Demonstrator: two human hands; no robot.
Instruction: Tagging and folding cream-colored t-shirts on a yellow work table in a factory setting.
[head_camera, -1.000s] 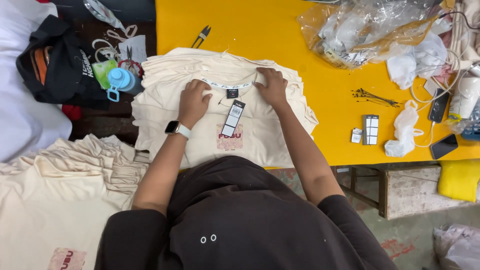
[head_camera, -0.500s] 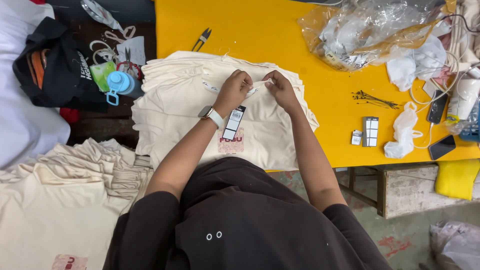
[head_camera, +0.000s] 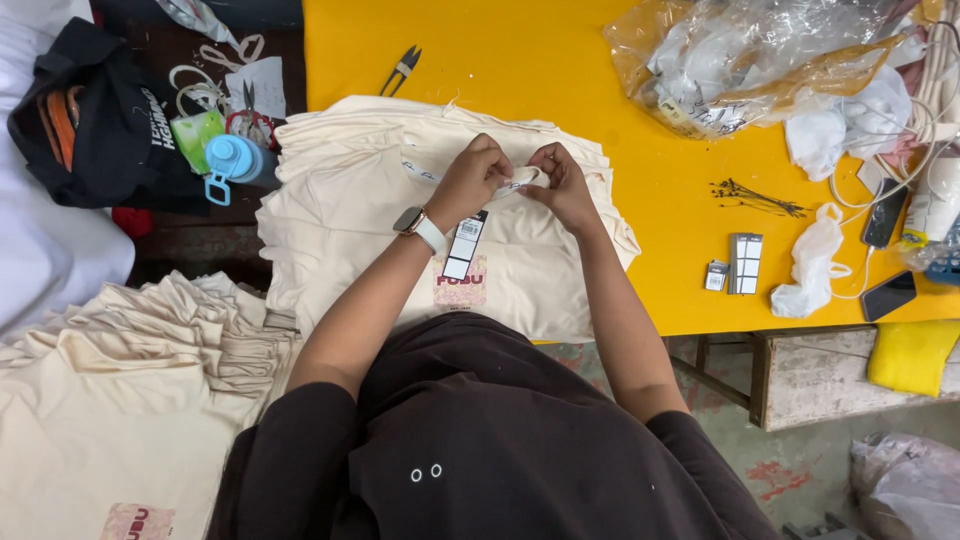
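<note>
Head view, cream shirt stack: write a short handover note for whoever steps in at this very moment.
Left hand: pinching the neckline of the top cream shirt.
Right hand: pinching the same neckline, close to the left.
Things: the top shirt lies flat on a stack on the yellow table; a hang tag hangs below the collar. A second pile of shirts lies to the left. Snips lie above the stack, a bundle of tag pins to the right.
Done: tag is on the shirt.
Left: both hands are at the collar; the shirt is not folded.
</note>
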